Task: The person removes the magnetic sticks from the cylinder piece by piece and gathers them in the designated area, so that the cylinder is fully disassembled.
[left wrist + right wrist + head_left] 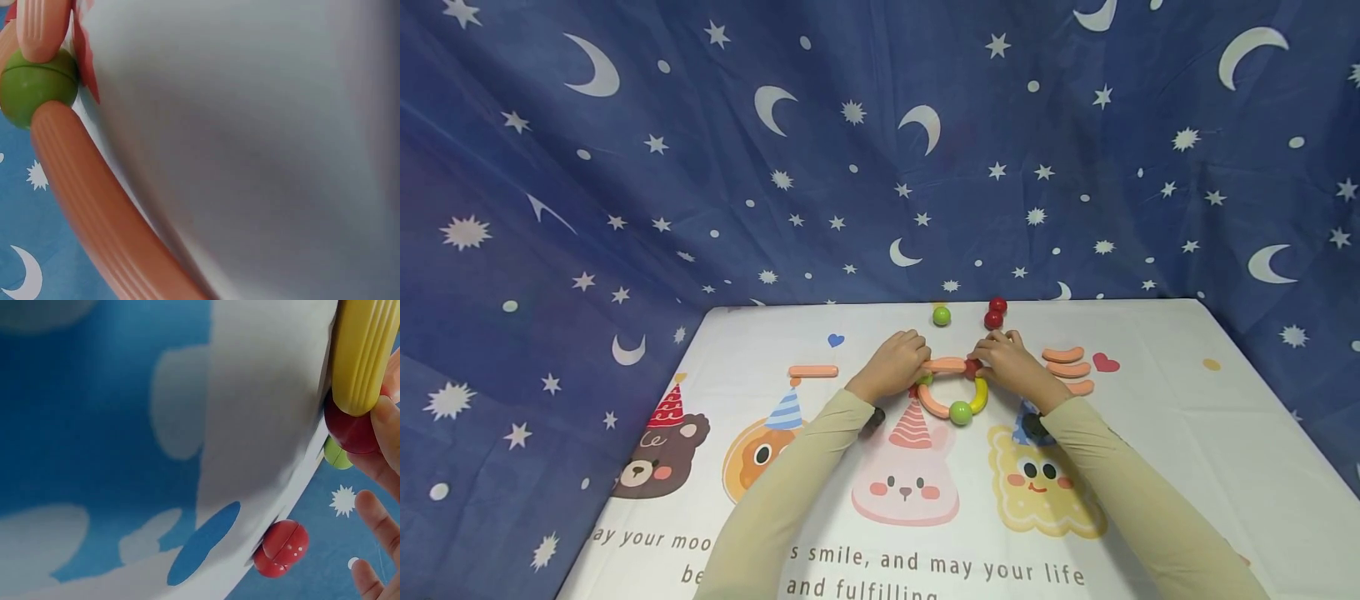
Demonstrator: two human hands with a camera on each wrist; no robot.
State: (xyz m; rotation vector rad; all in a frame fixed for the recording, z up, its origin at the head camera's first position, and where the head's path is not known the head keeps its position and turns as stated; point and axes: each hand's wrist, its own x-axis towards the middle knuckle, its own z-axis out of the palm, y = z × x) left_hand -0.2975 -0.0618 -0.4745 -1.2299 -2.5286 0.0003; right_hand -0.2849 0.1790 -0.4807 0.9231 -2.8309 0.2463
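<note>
Toy balls and ribbed rods form a ring on the white cloth, between both hands. An orange rod spans its far side, with a curved orange rod on the left and a yellow rod on the right. Nearest the person is a green ball. The left hand grips the far rod's left end, beside another green ball; its fingertips are mostly hidden. Thumb and finger of the right hand pinch a dark red ball where the yellow rod meets it.
A loose green ball and two red balls lie near the back edge. Left of the hands is a straight orange rod. Several curved orange rods lie at the right. A blue starry curtain rises behind.
</note>
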